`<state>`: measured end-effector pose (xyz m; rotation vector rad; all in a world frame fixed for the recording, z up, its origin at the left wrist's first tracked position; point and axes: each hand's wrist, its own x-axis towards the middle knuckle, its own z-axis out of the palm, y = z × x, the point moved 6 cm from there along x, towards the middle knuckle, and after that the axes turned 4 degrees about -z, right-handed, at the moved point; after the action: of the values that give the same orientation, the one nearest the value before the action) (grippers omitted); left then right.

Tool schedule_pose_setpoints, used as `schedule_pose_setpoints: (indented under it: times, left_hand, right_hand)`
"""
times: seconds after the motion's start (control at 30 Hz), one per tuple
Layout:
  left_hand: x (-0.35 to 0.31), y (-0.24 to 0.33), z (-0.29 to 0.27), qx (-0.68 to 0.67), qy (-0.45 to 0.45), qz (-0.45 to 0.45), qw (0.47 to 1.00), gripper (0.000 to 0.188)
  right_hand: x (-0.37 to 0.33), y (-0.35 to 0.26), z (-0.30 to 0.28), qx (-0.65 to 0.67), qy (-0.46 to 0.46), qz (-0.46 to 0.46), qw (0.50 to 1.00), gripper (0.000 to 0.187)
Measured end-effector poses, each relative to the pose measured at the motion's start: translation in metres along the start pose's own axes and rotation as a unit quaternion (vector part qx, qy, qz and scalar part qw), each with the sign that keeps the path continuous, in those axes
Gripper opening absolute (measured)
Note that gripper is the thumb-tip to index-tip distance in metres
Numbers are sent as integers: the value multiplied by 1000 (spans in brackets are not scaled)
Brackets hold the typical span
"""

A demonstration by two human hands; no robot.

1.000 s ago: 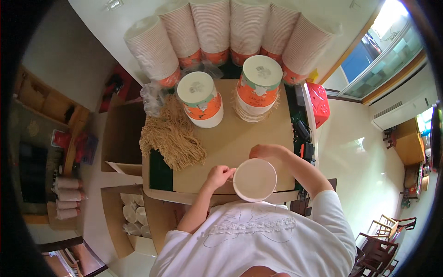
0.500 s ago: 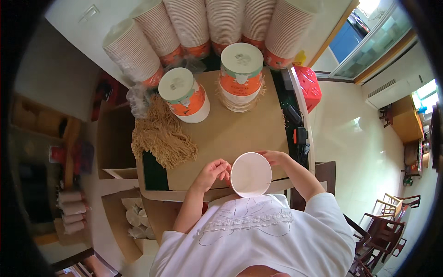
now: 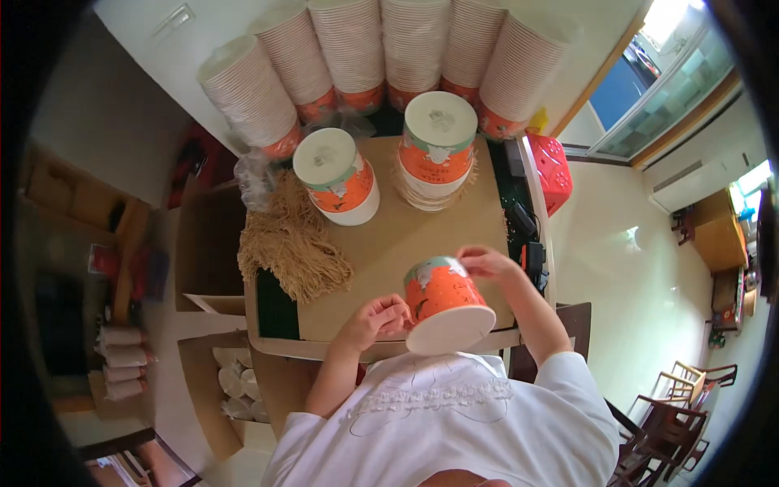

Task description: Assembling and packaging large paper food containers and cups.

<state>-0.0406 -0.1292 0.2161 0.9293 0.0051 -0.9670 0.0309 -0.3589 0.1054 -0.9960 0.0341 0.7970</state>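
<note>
An orange paper bucket with a green band tilts in front of my chest at the table's near edge, its wide white mouth facing me. Curled fingers of my left hand pinch beside the bucket's left side; whatever lies between them is too small to make out. My right hand grips the bucket near its green-banded end, fingertips partly hidden. Farther off, an upside-down bucket stands next to a heap of tan twisted cords. Another upside-down stack of buckets rests on several cords.
Tall nested stacks of paper buckets line the table's back, by the wall. Brown cardboard covers the tabletop. Black devices lie along the right edge, near a red plastic stool. An opened carton stands at the lower left.
The bucket has turned, so its orange printed side now shows and its mouth points down toward me. My right hand has risen slightly; my left hand stays at its side.
</note>
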Motion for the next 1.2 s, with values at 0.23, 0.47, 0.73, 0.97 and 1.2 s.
schedule_pose_setpoints:
  times: [0.23,0.47,0.73,0.97,1.2]
  left_hand:
    - [-4,48,-3,-53,31,190,980,16]
    - [36,75,22,-53,7,208,977,12]
    - [73,102,55,-32,-54,275,959,10]
    - [127,109,57,-97,-75,274,954,8]
    - [142,115,68,-187,-103,230,949,8]
  right_hand:
    - [-92,-199,71,-301,79,-327,892,11]
    - [-136,-267,146,-509,157,-437,724,17]
    - [-108,-306,172,-595,180,-444,645,15]
    - [-58,-325,193,-575,270,-424,646,9]
    - [-26,-314,218,-666,247,-435,553,10]
